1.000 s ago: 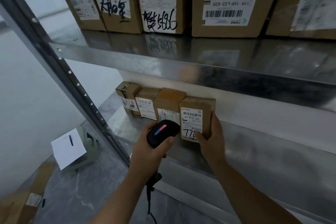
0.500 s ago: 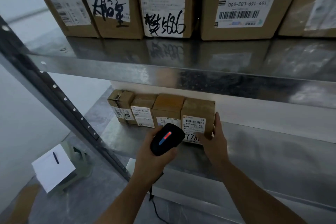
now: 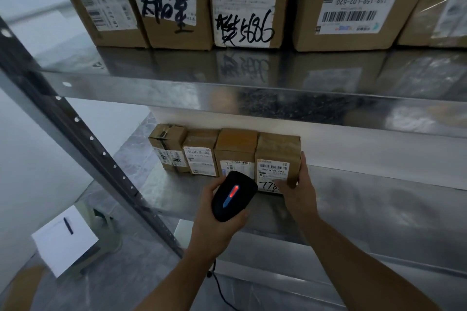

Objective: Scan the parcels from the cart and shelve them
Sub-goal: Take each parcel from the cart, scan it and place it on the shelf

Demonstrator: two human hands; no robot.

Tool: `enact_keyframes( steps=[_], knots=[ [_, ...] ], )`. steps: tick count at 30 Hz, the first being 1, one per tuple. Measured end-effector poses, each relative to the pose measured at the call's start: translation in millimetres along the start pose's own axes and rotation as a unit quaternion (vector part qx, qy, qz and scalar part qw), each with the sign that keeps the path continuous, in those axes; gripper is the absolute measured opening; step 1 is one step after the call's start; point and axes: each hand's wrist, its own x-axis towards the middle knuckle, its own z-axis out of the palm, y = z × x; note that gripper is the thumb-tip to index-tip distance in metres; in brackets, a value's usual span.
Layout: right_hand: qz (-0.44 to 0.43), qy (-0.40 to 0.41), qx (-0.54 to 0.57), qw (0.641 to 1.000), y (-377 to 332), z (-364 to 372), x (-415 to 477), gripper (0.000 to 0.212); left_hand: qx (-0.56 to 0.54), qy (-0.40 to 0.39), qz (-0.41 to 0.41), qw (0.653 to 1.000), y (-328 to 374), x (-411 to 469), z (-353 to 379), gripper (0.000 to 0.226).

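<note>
Currently I read the shelving step as nearly closed for one item. The left grip (image 3: pixel 217 232) is wrapped round the handle of the scanner (image 3: pixel 233 195), whose head points toward the row on the lower shelf (image 3: pixel 379 209). A red-and-blue indicator strip is lit on top of the scanner. The right grip (image 3: pixel 299 197) pinches the end parcel (image 3: pixel 278 151): fingers lie along its right side and the thumb rests on its front face, partly over the handwritten number on the label (image 3: pixel 272 171).

Location of the work item: the end parcel stands at the back of the lower shelf, touching the nearest of three parcels (image 3: pixel 201 156) lined up to its left. All four show their labels to the front.

Progress, as a judgement:
- Done: four small parcels stand in one row; larger parcels (image 3: pixel 242 0) fill the upper shelf (image 3: pixel 177 88).
- In hand: scan or confirmation of the end parcel. I cannot tell whether the read has registered.
- Left: release the end parcel, then fetch the next one. The cart is out of view, so I cannot tell how many parcels wait. The lower shelf has bare room to the right of the row.
</note>
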Motion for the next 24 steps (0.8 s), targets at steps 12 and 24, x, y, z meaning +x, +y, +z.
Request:
enact_keyframes(
  steps=[12,24],
  knots=[
    [0.008,0.013,-0.023,1.0,1,-24,-17,0.1,-0.022,-0.052,0.038,0.998,3,2,6,0.074],
    [-0.026,0.098,-0.178,0.979,36,-137,-76,0.068,-0.043,-0.186,0.05,0.98,17,-20,100,0.073]
  ],
)
